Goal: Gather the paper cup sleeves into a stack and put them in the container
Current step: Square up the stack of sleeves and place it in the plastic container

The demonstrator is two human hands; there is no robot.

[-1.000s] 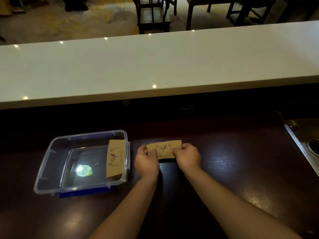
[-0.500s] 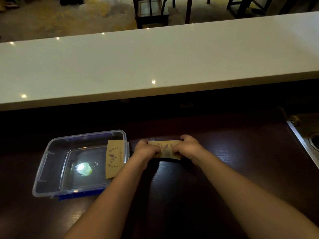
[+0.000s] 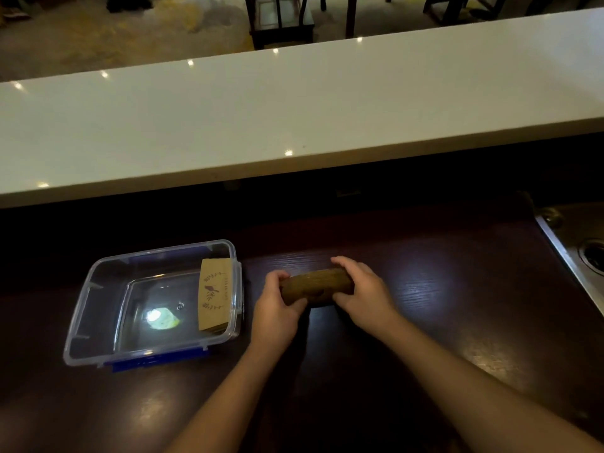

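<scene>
**Worktop inventory: sleeve stack in hand, container part-filled**

1. Forearms. Both are reaching forward from the near edge over the dark wooden worktop (image 3: 457, 289), converging on one item just right of the container.

2. Left hand (image 3: 277, 308). It is curling round the left end of the sleeve stack (image 3: 318, 286), fingers over the top and thumb underneath, so it is closed on the stack, not spread. The grip at the end looks chosen to keep the edges from fanning out.

3. Right hand (image 3: 362, 289). It is clasping the right end the same way, closed on the stack. Holding both ends is probably squaring the sleeves into one block.

4. Sleeve stack. Brown paper, blurred here; it is sitting between the two hands, tilted edge-on. Whether it is touching the worktop or lifted just clear cannot be told. The number of sleeves cannot be read.

5. Container (image 3: 98, 273). Clear plastic with a blue lid beneath it, it is sitting open just left of the hands, near enough for a short sideways carry.

6. Sleeves already stored (image 3: 214, 294). A printed set is lying against the container's right wall, leaving the remaining floor free, likely for the next stack.

7. Steel sink (image 3: 575, 256). It is occupying the far right edge, well apart.

8. White counter (image 3: 294, 109). It is running across behind, bare apart from light reflections.

9. Dark chairs (image 3: 281, 18). They are standing beyond it.
</scene>
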